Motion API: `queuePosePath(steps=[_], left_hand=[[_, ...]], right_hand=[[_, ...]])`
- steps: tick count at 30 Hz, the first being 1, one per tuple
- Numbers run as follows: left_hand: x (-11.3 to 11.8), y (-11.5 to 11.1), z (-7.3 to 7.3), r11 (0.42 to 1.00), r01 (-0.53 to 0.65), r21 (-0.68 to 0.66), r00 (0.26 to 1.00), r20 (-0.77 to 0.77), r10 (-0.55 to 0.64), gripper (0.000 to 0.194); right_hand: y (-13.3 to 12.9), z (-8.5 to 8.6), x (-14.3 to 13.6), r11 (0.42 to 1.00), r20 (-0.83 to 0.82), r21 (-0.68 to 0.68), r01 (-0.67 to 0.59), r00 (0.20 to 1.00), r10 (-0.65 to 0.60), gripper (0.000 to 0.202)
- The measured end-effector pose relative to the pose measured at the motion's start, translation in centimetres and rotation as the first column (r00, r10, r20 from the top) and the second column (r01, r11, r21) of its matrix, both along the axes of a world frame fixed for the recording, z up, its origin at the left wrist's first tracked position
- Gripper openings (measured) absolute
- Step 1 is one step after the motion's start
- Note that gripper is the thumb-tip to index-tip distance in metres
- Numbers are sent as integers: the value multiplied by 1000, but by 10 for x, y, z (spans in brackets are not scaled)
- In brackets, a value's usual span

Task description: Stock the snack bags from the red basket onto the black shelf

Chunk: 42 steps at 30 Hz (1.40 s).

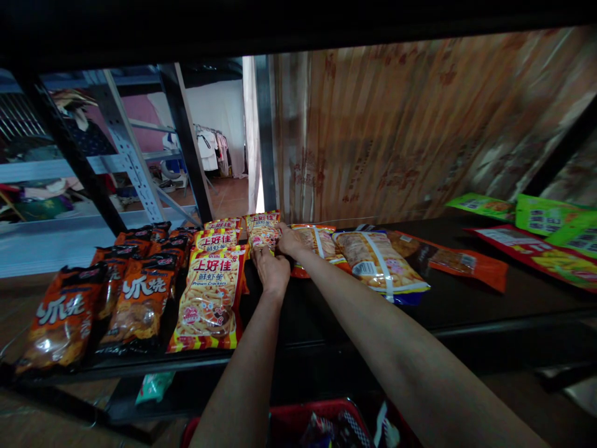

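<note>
Toward the back of a dark shelf, a red and yellow bag of prawn crackers stands between my two hands. The fingers of my left hand are closed on its lower front. At its right edge, my right hand grips the side, with the fingertips partly hidden. To the left, a row of matching prawn cracker bags runs from front to back. Just right of my hands lie a taped bag pack and a larger taped pack with a blue border.
Orange and black snack bags fill the shelf's left end. Further right lie an orange packet, a red packet and green packets. A red basket with snacks is below. Plastic-covered brown sheeting backs the shelf.
</note>
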<state>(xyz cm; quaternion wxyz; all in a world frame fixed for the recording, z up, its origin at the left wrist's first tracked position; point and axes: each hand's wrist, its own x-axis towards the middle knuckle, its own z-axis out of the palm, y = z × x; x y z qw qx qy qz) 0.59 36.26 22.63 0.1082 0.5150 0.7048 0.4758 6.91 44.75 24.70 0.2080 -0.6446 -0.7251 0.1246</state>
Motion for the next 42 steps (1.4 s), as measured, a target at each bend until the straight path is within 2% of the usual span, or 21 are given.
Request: queuePosePath(steps=[17,24,33,37,42], left_hand=[[-4,-6,5,999,11,-46,999,-52,-13,41],[-5,-4,1,999,11,-41,998,-55,-14,40],[-4,-7,1,1000,16,-27,1000,19,-16,39],[-1,-14,7,1000,30,-8,999,37,-30,40],[-2,-30,19,999,31,-28,999,26,-30,38]], right_hand=[[-3,5,0,1000,87,-16,-18,996,20,54],[-4,3,1,999,106,-1,-38,994,38,54],[-9,5,0,998,139,40,-53,989,47,63],[-20,11,0,992,108,95,-78,992,68,52],[-37,17,1,990,87,98,-99,992,90,33]])
